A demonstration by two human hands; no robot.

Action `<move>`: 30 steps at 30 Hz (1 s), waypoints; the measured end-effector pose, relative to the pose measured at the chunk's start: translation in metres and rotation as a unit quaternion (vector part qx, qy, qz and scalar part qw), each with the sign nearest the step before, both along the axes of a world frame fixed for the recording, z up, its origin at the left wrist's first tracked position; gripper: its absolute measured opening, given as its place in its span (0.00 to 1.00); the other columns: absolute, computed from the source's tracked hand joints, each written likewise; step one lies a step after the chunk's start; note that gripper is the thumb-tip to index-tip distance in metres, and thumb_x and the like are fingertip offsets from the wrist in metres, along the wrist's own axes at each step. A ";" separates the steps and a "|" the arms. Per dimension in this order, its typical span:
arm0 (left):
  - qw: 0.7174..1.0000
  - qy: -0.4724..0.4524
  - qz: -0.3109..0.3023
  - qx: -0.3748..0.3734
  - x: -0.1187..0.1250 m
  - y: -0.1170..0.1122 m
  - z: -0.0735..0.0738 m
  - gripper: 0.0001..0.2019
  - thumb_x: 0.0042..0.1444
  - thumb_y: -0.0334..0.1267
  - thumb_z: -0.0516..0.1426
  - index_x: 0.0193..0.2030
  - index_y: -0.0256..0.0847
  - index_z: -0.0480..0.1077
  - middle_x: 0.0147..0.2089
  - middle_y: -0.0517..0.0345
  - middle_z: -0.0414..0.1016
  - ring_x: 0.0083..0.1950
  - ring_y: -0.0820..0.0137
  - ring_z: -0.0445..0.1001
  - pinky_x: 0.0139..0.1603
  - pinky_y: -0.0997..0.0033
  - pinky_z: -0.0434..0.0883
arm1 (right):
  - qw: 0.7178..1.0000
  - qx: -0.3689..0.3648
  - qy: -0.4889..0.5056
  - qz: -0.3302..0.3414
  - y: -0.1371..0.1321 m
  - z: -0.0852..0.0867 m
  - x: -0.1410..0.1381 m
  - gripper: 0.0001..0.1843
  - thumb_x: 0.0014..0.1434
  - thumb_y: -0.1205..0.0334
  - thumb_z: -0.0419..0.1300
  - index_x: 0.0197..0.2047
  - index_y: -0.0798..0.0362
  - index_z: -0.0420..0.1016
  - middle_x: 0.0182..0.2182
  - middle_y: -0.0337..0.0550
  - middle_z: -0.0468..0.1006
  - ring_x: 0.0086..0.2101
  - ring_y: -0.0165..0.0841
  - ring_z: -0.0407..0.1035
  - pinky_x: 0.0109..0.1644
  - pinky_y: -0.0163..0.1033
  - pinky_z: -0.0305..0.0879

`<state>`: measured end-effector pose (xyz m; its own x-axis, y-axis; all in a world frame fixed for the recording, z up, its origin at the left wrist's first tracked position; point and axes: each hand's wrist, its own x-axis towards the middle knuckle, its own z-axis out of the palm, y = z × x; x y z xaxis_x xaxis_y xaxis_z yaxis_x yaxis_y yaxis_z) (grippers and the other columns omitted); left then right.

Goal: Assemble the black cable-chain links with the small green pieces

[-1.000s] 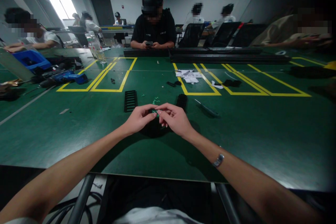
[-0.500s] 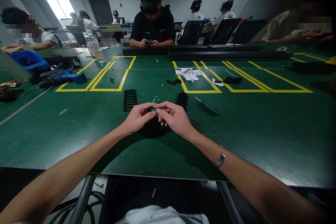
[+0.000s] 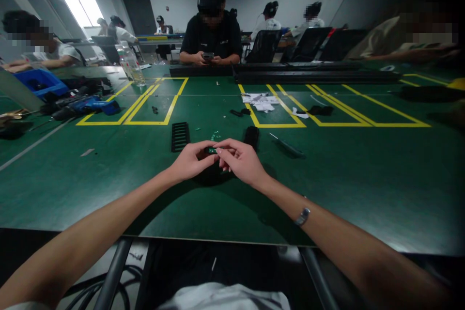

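Observation:
My left hand point(image 3: 193, 159) and my right hand point(image 3: 238, 160) meet just above the green table, fingertips touching. Between them is a small dark piece with a green circuit board point(image 3: 212, 150), mostly covered by the fingers. The left thumb and fingers pinch it from the left, and the right thumb and forefinger press on its right end. Beyond the hands lie several tiny green boards point(image 3: 215, 134). A black slotted tray point(image 3: 180, 136) rests by the left hand, and a black block-like part point(image 3: 251, 137) sits behind the right.
A screwdriver point(image 3: 286, 145) lies to the right. Farther back are crumpled white papers point(image 3: 259, 101), long black rails point(image 3: 312, 76) and clear bottles point(image 3: 135, 69). A blue power tool point(image 3: 89, 106) and blue bin point(image 3: 39, 83) stand left. A co-worker point(image 3: 210, 29) sits opposite.
The hands stay together in almost the same place. More of the green board shows between the fingers now. The view has shifted very slightly.

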<state>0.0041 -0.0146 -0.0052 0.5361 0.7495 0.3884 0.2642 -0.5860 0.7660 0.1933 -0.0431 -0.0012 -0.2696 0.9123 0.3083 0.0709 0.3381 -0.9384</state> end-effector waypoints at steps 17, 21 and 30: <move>0.979 0.130 0.003 0.157 -0.014 0.015 0.003 0.18 0.64 0.45 0.56 0.57 0.38 0.73 0.43 0.52 0.81 0.31 0.74 0.73 0.34 0.77 0.65 | 0.991 0.089 -0.099 -0.025 0.005 -0.008 0.004 0.13 0.67 0.56 0.56 0.48 0.53 0.77 0.26 0.39 0.75 0.26 0.31 0.71 0.31 0.35 0.68; 0.977 0.132 0.005 0.166 -0.016 0.017 0.003 0.17 0.64 0.42 0.56 0.56 0.38 0.74 0.40 0.53 0.81 0.30 0.75 0.71 0.33 0.77 0.64 | 0.988 0.103 -0.107 -0.034 0.004 -0.005 0.004 0.13 0.67 0.57 0.56 0.48 0.53 0.77 0.27 0.40 0.76 0.27 0.32 0.72 0.33 0.36 0.69; 0.976 0.127 0.014 0.174 -0.016 0.019 0.001 0.17 0.63 0.41 0.57 0.56 0.37 0.75 0.36 0.53 0.80 0.29 0.76 0.70 0.31 0.79 0.63 | 0.996 0.074 -0.041 -0.034 0.003 0.000 0.003 0.11 0.67 0.56 0.57 0.48 0.54 0.72 0.25 0.38 0.74 0.25 0.30 0.70 0.31 0.35 0.70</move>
<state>-0.0122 0.0041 -0.0038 0.6298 0.6105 0.4803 0.4384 -0.7897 0.4291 0.1968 -0.0404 -0.0016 -0.2389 0.8758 0.4194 0.1732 0.4634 -0.8691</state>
